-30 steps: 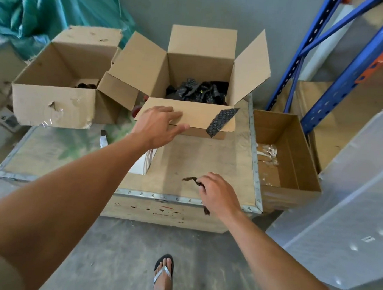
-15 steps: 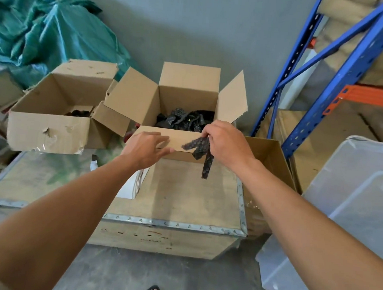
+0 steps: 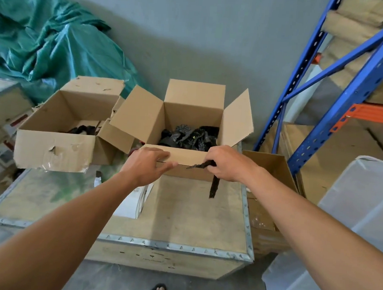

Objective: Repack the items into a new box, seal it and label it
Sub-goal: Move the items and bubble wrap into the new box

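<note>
At the near flap of the new box (image 3: 187, 131) on the wooden counter (image 3: 182, 213), the right hand (image 3: 227, 164) pinches a dark strip (image 3: 213, 186), its grip closed around it. The left hand (image 3: 148, 164) rests half-open, fingers on the flap. Half a second ago the strip was bunched higher; now its end dangles lower.
</note>
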Demonstrator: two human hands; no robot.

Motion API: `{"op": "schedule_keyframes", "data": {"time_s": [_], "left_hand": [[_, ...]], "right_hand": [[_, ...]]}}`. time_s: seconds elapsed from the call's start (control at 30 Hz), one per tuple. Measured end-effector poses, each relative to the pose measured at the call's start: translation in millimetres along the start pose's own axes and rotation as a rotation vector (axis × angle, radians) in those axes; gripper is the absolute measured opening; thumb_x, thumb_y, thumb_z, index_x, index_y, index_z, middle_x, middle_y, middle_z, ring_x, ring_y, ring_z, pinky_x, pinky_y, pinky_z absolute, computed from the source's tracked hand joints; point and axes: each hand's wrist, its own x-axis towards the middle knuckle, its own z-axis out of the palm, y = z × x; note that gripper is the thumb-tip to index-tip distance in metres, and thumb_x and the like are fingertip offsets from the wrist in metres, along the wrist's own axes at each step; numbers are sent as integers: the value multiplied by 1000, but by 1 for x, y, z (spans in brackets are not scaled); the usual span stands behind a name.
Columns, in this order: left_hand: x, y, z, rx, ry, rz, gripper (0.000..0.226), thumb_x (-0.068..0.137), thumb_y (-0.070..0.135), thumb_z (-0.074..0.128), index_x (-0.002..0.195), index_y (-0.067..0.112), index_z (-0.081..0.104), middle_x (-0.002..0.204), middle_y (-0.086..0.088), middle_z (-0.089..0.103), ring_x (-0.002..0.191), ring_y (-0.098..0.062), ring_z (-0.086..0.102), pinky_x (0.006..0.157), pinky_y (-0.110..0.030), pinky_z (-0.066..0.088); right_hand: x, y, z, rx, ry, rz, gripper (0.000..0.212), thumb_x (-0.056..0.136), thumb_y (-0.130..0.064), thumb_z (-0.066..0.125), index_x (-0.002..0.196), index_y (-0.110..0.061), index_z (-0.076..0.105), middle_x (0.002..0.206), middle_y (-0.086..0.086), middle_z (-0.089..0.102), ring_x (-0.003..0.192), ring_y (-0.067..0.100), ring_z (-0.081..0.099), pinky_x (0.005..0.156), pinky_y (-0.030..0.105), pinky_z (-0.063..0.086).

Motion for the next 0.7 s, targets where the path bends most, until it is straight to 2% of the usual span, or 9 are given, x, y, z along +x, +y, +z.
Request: {"op": "schedule_keyframes", "data": {"time_s": [0.1,0.17,0.23,0.3,0.4,0.5,0.6,0.7], "left_hand": [[12,-2,-10,-39,-63,-11,81,84,88,35,131,30,67,134,7,67,121,-16,61,98,-38,50],[21,-3,-15,-105,-131,-67,84,81,91,31,130,34,68,129,5,69,114,-19,63,94,-39,51],[34,-4,-22,-170,-163,-105,80,80,90,32,127,36,69,127,4,70,111,-20,63,93,-39,50],[50,-10,-25,-152,-100,-92,60,91,73,47,128,31,69,130,5,68,116,-19,61,96,-38,49],[73,-30,-30,-69,69,-124,39,97,43,62,131,26,65,136,0,65,127,-24,55,101,-43,47],[94,-57,-34,40,157,-241,51,91,32,69,141,28,57,150,-6,52,140,-32,39,111,-54,40],[111,-81,-36,156,137,-344,69,88,32,73,151,30,43,160,-14,34,147,-40,24,117,-59,29],[123,-95,-38,155,105,-419,82,89,33,73,158,27,29,163,-19,23,149,-45,18,118,-62,26]], "right_hand": [[11,6,-21,113,9,38,18,97,-25,67,102,-16,81,91,0,75,80,18,65,70,34,49],[23,12,-30,132,56,51,20,98,-22,65,111,-15,79,104,-1,76,88,17,65,74,29,44],[42,18,-36,153,114,85,23,99,-21,64,117,-15,76,115,1,74,96,19,66,80,30,48],[63,23,-38,184,152,135,24,100,-19,62,120,-15,75,113,5,75,89,20,68,80,35,54],[92,29,-37,192,192,176,26,101,-15,59,123,-13,72,108,8,75,75,15,65,70,31,51],[122,38,-33,195,260,216,27,101,-10,56,122,-12,73,107,9,74,65,13,58,63,26,42],[154,47,-26,191,287,251,31,99,-4,52,119,-13,74,111,11,74,66,15,55,61,24,40],[177,53,-18,189,274,282,35,98,0,50,120,-12,74,109,14,72,62,16,51,50,21,31]]}}
